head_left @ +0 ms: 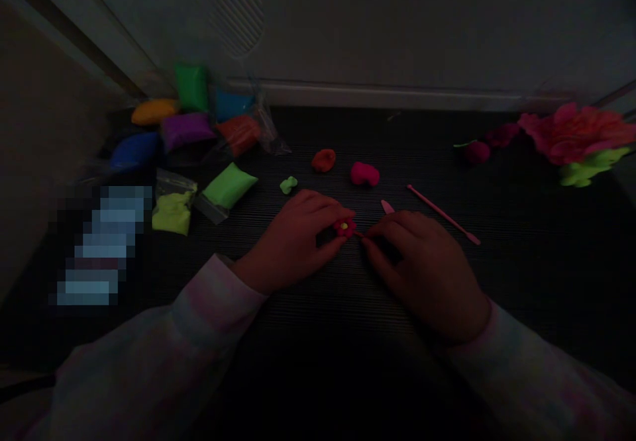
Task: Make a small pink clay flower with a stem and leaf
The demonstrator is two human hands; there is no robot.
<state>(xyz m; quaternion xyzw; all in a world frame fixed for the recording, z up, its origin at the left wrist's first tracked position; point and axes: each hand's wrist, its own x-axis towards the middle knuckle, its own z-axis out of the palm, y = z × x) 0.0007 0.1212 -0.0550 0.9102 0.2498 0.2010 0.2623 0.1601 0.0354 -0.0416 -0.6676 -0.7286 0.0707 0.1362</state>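
A small pink clay flower with a yellow centre sits between the thumb and fingers of my left hand, which is closed on it. To its right, the fingertips of my right hand pinch a thin reddish-orange strip; its tip reaches close to the flower. Whether the two touch I cannot tell. Just above my right fingers shows the flat pink end of a modelling tool; the rest is hidden by the hand. A second pink modelling tool lies farther right.
Beyond my hands lie a pink clay lump, an orange clay lump and a light green bit. Several coloured clay packets fill the far left, near a blurred-out panel. An artificial flower lies far right.
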